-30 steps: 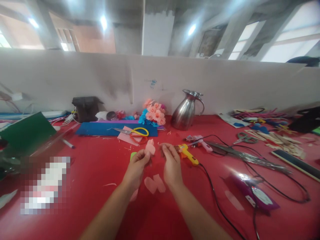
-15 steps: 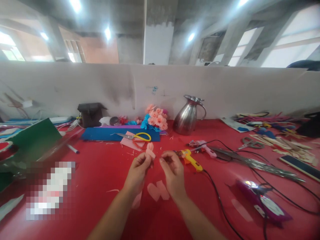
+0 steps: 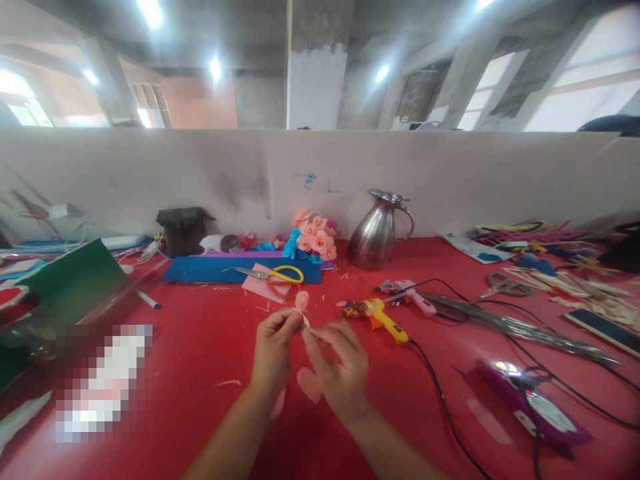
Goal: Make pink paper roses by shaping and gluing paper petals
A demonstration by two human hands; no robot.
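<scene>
Between the thumb and fingers of my left hand (image 3: 271, 348) is a small pink paper flower bud (image 3: 301, 301), held upright above the table. My right hand (image 3: 346, 372) meets it from the right, thumb and forefinger pinching the lower edge of its petal. Below the hands a loose pink paper petal (image 3: 309, 385) lies on the red table (image 3: 200, 413), partly covered by my right hand. Another pink paper piece (image 3: 279, 404) shows beside my left forearm. Just right of my right hand lies a yellow glue gun (image 3: 384, 321).
Yellow-handled scissors (image 3: 285, 273) rest on pink and blue paper (image 3: 200, 270). Behind them are a paper flower bunch (image 3: 317, 240) and a steel jug (image 3: 374, 233). To the right lie a pink glue gun (image 3: 419, 299), a wire bundle (image 3: 510, 327), black cords and a purple packet (image 3: 565, 427).
My right hand has moved left and its fingertips now touch the flower's petal. The petal has turned and folds closer around the bud. My left hand has barely moved.
</scene>
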